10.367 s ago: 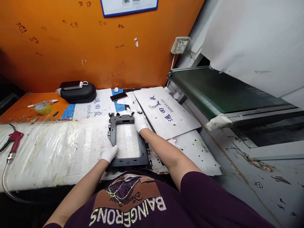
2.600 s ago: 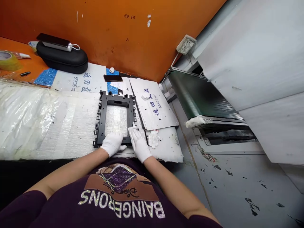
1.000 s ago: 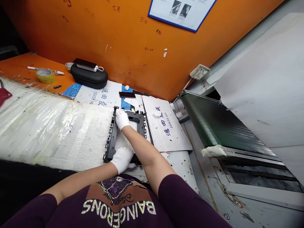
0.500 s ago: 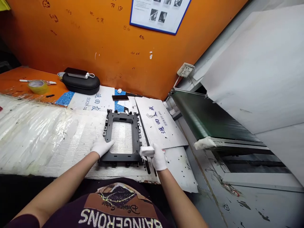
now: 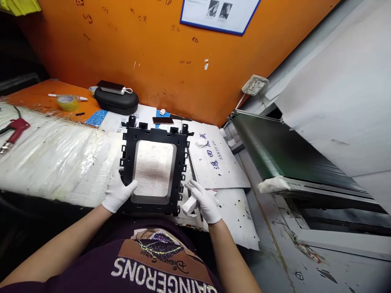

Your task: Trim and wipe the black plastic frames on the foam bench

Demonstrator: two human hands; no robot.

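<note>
My left hand, in a white glove, grips the lower left side of a black plastic frame with clips along its edges. The frame is lifted off the table and shows its other face, the large opening in its middle. My right hand, gloved too, is closed around a folded white cloth beside the frame's lower right corner. Whether the cloth touches the frame I cannot tell.
A white board with blue writing lies to the right, before a green conveyor belt. Behind are a phone, a black case and a tape roll. A red air gun lies far left.
My left hand has raised the black frame from the table and turned it over toward me. My right hand stays to its right with the white cloth. The view has shifted left.
</note>
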